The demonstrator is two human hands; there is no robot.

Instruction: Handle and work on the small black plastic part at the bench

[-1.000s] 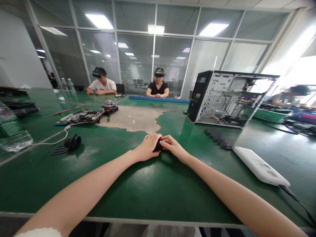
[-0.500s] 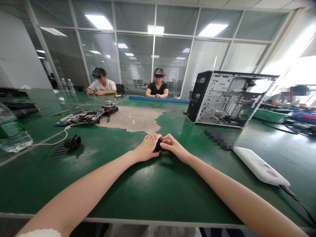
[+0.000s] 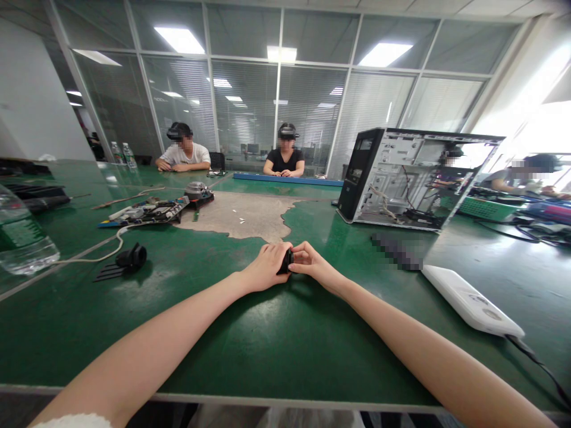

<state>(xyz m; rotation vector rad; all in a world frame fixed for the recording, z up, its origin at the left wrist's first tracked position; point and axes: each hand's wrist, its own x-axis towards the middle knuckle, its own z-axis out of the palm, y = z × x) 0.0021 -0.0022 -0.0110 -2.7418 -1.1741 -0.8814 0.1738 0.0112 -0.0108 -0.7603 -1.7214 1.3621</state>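
Observation:
Between my hands is a small black part point(image 3: 285, 262), mostly covered by fingers, so its kind does not show. My left hand point(image 3: 267, 264) is closed around its left side, low over the green table point(image 3: 267, 351). From the right, my right hand point(image 3: 314, 267) pinches the part's edge with thumb and fingertips. A black plastic piece with a round end and long prongs point(image 3: 129, 259) lies on the table to the left, apart from my hands.
At the right stands an open computer case point(image 3: 401, 178), with a white power bank point(image 3: 473, 300) and its cable nearer me. A circuit board point(image 3: 151, 211) and a water bottle point(image 3: 27, 238) are at the left. People sit across the table; a green basket point(image 3: 491, 206) is far right.
My right thumb and fingers have shifted slightly on the black part. My left hand stays around it, and the things on the table have not moved.

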